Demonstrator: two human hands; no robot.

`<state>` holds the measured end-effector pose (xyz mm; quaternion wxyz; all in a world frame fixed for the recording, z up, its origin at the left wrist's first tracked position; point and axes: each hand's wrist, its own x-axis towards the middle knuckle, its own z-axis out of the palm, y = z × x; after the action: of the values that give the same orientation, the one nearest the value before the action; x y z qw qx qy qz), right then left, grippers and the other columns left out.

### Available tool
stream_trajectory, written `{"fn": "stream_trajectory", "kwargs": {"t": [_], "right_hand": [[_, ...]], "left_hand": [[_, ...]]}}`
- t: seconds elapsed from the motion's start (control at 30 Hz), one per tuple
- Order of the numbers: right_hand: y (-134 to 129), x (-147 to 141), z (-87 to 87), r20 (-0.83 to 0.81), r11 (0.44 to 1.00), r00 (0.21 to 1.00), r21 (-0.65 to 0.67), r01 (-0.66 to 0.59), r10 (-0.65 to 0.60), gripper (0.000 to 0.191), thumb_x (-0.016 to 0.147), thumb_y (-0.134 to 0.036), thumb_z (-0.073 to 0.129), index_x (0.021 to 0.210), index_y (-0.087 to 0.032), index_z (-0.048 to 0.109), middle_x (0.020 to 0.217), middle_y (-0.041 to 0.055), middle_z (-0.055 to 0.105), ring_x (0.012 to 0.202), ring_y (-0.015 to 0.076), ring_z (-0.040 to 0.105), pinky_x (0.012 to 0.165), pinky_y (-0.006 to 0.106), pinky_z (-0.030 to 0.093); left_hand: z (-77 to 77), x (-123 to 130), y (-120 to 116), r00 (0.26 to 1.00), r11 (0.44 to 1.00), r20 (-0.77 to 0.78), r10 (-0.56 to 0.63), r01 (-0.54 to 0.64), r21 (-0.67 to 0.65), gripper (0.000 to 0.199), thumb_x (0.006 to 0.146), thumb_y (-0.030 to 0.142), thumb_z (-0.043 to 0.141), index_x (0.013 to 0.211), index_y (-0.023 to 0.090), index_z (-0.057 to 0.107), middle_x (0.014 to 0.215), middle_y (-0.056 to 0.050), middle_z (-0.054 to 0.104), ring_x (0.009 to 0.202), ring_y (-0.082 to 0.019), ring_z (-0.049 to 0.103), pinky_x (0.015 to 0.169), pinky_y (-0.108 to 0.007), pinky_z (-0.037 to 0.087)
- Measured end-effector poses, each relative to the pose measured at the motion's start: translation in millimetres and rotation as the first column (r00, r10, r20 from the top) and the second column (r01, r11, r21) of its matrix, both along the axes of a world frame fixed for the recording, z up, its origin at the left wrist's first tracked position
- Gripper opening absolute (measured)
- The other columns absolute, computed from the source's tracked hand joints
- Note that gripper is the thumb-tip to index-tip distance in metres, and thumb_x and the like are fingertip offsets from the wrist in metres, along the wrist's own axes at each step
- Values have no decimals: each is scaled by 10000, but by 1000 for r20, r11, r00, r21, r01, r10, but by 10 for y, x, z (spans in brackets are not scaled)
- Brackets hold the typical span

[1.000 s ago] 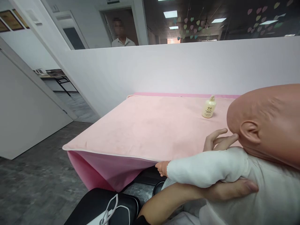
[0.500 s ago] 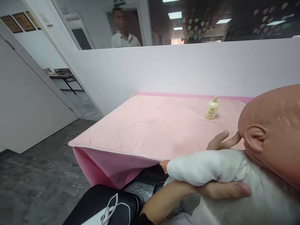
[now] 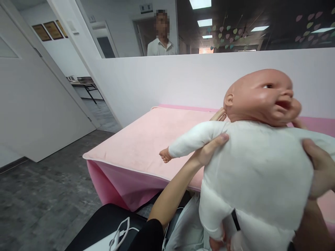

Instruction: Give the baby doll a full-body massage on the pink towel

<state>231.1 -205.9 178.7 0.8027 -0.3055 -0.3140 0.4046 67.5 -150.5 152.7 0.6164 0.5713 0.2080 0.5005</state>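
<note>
A baby doll (image 3: 259, 167) with a white cloth body and a hard plastic head faces me, upright, its head turned to the right. My left hand (image 3: 213, 144) grips it under the arm, thumb on the chest and fingers behind the shoulder and neck. On the other side my right hand (image 3: 318, 167) is wrapped round the torso, its thumb in front below the doll's other arm. The doll's legs hang over my lap at the bottom of the view, and its far hand runs out of frame.
Behind the doll is a table with a pale pink cover (image 3: 136, 143). A black seat (image 3: 104, 223) at lower left bears a white device with a cable (image 3: 121, 230). A person (image 3: 161, 45) stands beyond the window. A door (image 3: 34, 94) is at left.
The doll has been raised and moved away from me over the table's near edge, its face now showing. My right hand has come into view. The doll now hides the pump bottle.
</note>
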Motion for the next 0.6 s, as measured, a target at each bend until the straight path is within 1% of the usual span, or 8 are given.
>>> {"fn": "stream_trajectory", "kwargs": {"t": [0.03,0.1,0.13,0.2,0.33,0.43,0.53,0.6], "right_hand": [[34,-46,29,14,1000,1000,-15,27,-27,352,805,-216,491,1131,-289,601,1134,-28,597,1133,187,519,1076,400,347],[125,-132,49,31,999,999,-7,41,-41,378,770,-209,472,1115,-266,615,1128,-23,605,1137,207,525,1076,444,344],[175,-167,40,25,999,999,20,27,-28,384,755,-210,475,1111,-246,616,1144,-9,599,1144,218,520,1061,466,356],[283,-215,-4,8,996,1000,87,7,-8,382,726,-203,497,1089,-219,616,1175,11,585,1160,225,508,1036,469,384],[547,-229,-108,-30,984,998,171,-45,51,368,692,-178,514,1051,-179,595,1195,34,572,1136,207,523,1030,440,382],[818,-187,-164,-67,980,991,171,-101,113,385,694,-164,509,1075,-146,555,1150,65,595,1057,182,566,1030,398,366],[1126,-125,-256,-128,987,981,83,-136,146,378,685,-167,518,1061,-139,540,1001,68,642,936,166,606,988,379,392],[1330,-86,-360,-148,989,978,45,-142,147,318,672,-181,529,985,-141,563,902,45,647,868,157,611,950,364,424]], "left_hand": [[-3,-11,64,1000,1000,3,16,-16,-8,691,704,566,566,1311,259,441,1153,-11,634,1271,-267,407,1098,-404,292],[-16,-30,173,998,998,2,61,-61,-9,676,705,548,575,1297,245,455,1149,-19,637,1264,-266,416,1100,-410,276],[-28,-36,221,997,997,1,83,-82,-5,652,710,529,578,1287,246,465,1142,-18,641,1261,-261,420,1099,-409,273],[-57,-41,315,995,995,16,98,-98,14,596,722,479,583,1262,246,488,1120,-17,651,1256,-253,426,1095,-407,275],[-100,-36,527,995,996,94,31,-38,76,485,756,369,553,1214,213,520,1080,-25,668,1245,-245,436,1090,-412,272],[-117,-39,689,992,995,129,-9,-3,95,440,764,306,542,1184,175,531,1061,-29,676,1228,-246,449,1085,-405,275],[-149,-53,822,991,1000,129,26,-28,12,406,769,266,546,1158,150,542,1049,-26,680,1201,-251,468,1084,-389,273],[-192,-63,903,991,991,109,72,-58,-123,378,784,262,539,1145,149,550,1045,-24,681,1181,-250,480,1086,-381,267]]}}
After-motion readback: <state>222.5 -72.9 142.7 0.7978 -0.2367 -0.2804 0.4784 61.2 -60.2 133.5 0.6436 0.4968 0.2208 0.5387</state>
